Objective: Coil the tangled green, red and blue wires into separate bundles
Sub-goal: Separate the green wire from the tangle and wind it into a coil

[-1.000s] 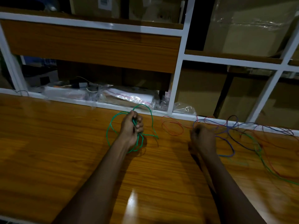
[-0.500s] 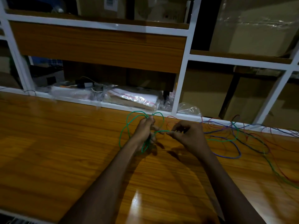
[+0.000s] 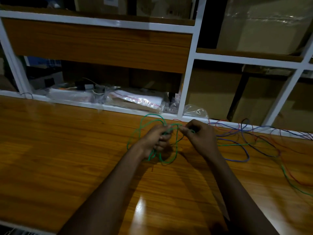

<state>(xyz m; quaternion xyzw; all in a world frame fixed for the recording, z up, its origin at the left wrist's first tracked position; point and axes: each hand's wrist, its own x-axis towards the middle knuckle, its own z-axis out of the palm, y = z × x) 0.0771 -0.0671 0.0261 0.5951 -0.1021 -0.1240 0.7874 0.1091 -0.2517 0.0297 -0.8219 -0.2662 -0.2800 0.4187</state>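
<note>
My left hand (image 3: 156, 139) grips a coil of green wire (image 3: 135, 135) whose loops stick out above and below the fist, just over the wooden table (image 3: 67, 150). My right hand (image 3: 199, 137) pinches the green strand right beside it, fingertips nearly touching the left hand. The loose tail of the green wire (image 3: 237, 144) runs off to the right. It crosses the tangled blue wire (image 3: 240, 159) and red wire (image 3: 288, 168) lying on the table.
A white-framed shelf unit (image 3: 186, 92) stands along the table's back edge. Plastic bags (image 3: 135, 100) and small parts fill its low compartment, and cardboard boxes (image 3: 264, 26) sit behind on the right. A thin dark wire loop (image 3: 27, 94) lies at the far left.
My right hand has come in from the tangle on the right to meet my left hand, bringing the green strand with it. The green coil has gained a loop.
</note>
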